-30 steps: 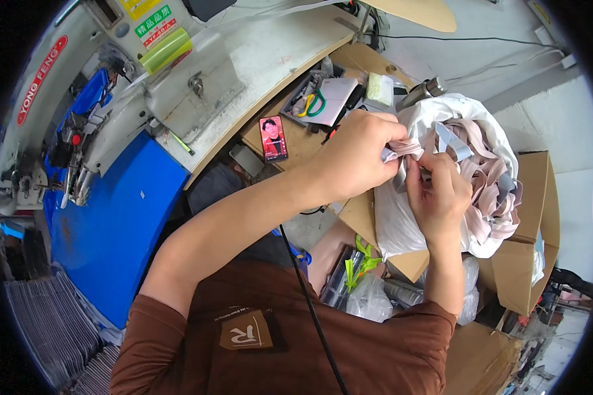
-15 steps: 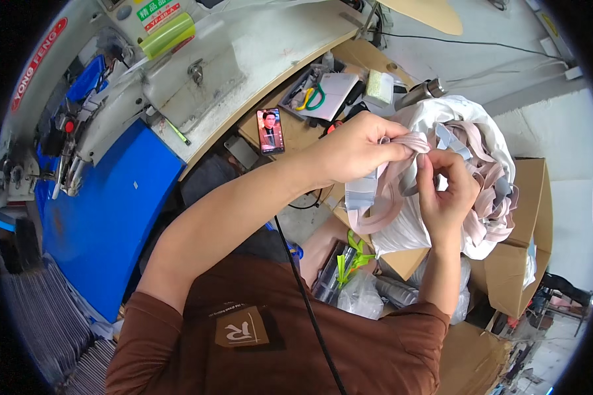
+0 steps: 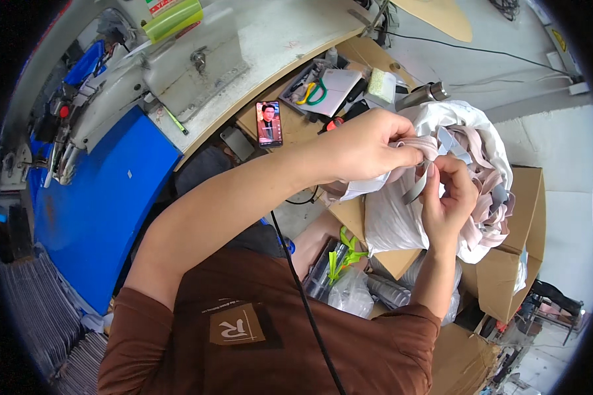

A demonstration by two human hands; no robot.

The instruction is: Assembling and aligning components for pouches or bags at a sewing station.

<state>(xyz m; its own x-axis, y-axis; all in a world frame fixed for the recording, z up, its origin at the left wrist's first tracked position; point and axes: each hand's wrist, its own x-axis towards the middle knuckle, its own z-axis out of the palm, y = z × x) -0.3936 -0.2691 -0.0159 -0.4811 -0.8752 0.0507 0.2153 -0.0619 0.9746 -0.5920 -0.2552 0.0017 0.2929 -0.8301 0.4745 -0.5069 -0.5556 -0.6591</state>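
My left hand point(image 3: 375, 146) is closed on a folded pink-beige fabric strip point(image 3: 418, 143), with ribbed lines along it. Close by, my right hand point(image 3: 449, 196) pinches at the strip's end, where a grey strip end point(image 3: 416, 189) curls down beside the thumb. A pale grey-white part point(image 3: 365, 187) of the strips hangs below my left wrist; my hand hides how it joins the rest. Just beyond both hands stands a white sack point(image 3: 395, 227) filled with tangled pink and grey strips point(image 3: 487, 171).
A cardboard box point(image 3: 524, 217) stands right of the sack. On the shelf lie a lit phone point(image 3: 269, 124), scissors point(image 3: 315, 93) and a steel bottle point(image 3: 423, 96). A machine table point(image 3: 270, 46) and a blue panel point(image 3: 99, 204) are at left. A black cord point(image 3: 296, 270) hangs before me.
The pink loop that hung below my left hand has drawn up and left, under the wrist. A curled grey end now shows by my right thumb. The view has shifted slightly.
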